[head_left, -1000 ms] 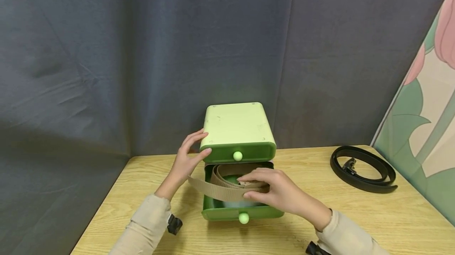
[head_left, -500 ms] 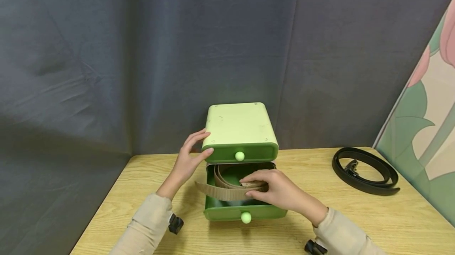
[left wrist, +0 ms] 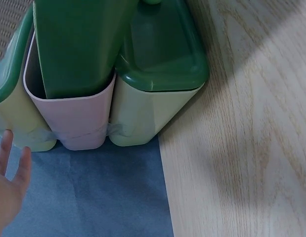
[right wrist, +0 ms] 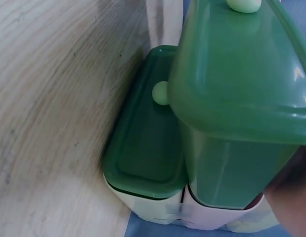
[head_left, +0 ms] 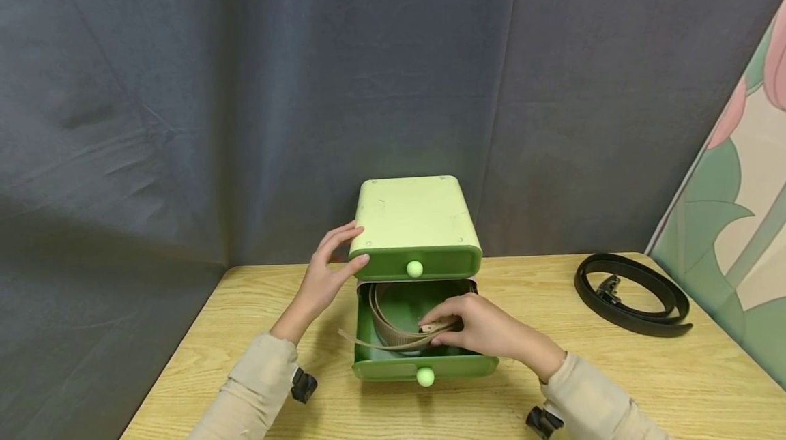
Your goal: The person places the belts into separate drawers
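A coiled tan webbing belt [head_left: 393,335] sits in the pulled-out green middle drawer [head_left: 393,370] of a small drawer cabinet [head_left: 415,211]. My right hand [head_left: 488,332] pinches the coil at its right side, by the pale buckle [head_left: 434,326]; the belt's loose end sticks out over the drawer's left wall. Fairly straight fingers of my left hand [head_left: 314,293] rest against the left side of the cabinet's top tier, the thumb near its front corner. The left wrist view shows ribbed belt [left wrist: 9,24] at the corner; in the right wrist view my right hand [right wrist: 293,205] is mostly cut off.
On the wooden table [head_left: 645,385], a coiled black belt [head_left: 632,320] with a metal buckle lies to the right. Dark curtain [head_left: 381,71] hangs behind, and a floral panel [head_left: 724,222] stands at the right. The top drawer [head_left: 445,262] is closed.
My right hand has tilted the coil's front band, so its loose end now shows edge-on and lower, drawn slightly to the right. My left hand stays against the cabinet.
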Tool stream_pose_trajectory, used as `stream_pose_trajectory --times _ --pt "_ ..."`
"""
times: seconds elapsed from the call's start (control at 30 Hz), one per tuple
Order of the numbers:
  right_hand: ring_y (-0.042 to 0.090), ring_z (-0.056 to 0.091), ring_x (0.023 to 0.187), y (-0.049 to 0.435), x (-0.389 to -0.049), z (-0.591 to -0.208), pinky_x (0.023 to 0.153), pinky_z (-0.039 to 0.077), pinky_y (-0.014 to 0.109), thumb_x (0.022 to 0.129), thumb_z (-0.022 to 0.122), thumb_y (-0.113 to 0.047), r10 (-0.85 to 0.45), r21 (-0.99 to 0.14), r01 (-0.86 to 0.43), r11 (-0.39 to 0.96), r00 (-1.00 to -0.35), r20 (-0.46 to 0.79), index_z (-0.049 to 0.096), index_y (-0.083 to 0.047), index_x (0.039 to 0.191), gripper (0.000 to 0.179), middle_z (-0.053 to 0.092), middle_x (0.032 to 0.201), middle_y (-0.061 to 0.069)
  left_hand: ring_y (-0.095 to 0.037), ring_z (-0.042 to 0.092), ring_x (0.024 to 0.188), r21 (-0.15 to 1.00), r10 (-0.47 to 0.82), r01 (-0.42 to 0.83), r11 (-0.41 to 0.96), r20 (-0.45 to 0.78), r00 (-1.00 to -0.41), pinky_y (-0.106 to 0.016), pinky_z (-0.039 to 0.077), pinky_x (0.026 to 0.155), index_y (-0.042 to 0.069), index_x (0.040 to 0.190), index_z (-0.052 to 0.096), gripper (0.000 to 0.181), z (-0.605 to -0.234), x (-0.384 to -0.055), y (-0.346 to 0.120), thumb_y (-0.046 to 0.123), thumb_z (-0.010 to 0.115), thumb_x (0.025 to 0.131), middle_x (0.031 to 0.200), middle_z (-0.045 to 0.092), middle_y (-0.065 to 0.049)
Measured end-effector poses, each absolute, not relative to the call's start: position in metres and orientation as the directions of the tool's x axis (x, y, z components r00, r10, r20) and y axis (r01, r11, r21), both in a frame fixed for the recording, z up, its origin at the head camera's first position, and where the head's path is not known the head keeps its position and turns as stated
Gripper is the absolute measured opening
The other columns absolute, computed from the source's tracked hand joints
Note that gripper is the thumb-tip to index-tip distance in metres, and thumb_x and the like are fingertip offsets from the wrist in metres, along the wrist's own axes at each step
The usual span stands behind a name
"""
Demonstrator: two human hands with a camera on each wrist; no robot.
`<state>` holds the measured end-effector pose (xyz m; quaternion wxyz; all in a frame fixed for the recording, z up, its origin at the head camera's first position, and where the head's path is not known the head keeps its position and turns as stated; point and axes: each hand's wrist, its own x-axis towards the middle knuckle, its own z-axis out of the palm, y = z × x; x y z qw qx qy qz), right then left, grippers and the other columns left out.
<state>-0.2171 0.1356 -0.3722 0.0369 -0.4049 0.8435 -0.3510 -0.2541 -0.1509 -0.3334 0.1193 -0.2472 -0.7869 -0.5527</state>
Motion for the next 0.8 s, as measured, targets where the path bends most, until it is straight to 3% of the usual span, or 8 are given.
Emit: stream_pose_trajectory --times 0.3,0.67,0.8 --pt "0.000 0.065 0.083 0.141 -0.223 -0.371 0.071 0.055 0.022 0.084 0.078 -0.005 -0.757 -0.612 -0.680 0.403 -0.624 0.195 0.076 -0.010 0.109 0.025 0.073 0.099 -0.005 -0.031 0.040 0.135 0.816 0.258 0.511 0.269 0.451 -0.855 -0.048 0.040 0.096 0.002 0.140 0.053 0.047 -0.333 -0.253 -0.151 0.009 0.066 0.095 0.154 0.037 -0.013" --pt "0.003 0.065 0.088 0.145 -0.224 -0.369 0.074 0.054 0.024 0.082 0.080 -0.010 -0.741 -0.622 -0.656 0.427 -0.649 0.175 0.077 -0.015 0.108 0.026 0.072 0.102 -0.008 -0.033 0.040 0.134 0.818 0.254 0.515 0.258 0.456 -0.853 -0.056 0.039 0.097 0.001 0.139 0.054 0.046 -0.332 -0.253 -0.150 0.008 0.066 0.095 0.153 0.037 -0.015" --pt "0.004 0.065 0.091 0.148 -0.222 -0.367 0.077 0.054 0.026 0.083 0.079 -0.010 -0.734 -0.620 -0.650 0.440 -0.658 0.168 0.076 -0.016 0.109 0.026 0.072 0.103 -0.009 -0.032 0.040 0.134 0.818 0.253 0.511 0.262 0.453 -0.855 -0.053 0.039 0.097 0.001 0.139 0.054 0.046 -0.332 -0.253 -0.150 0.009 0.066 0.095 0.153 0.038 -0.014"
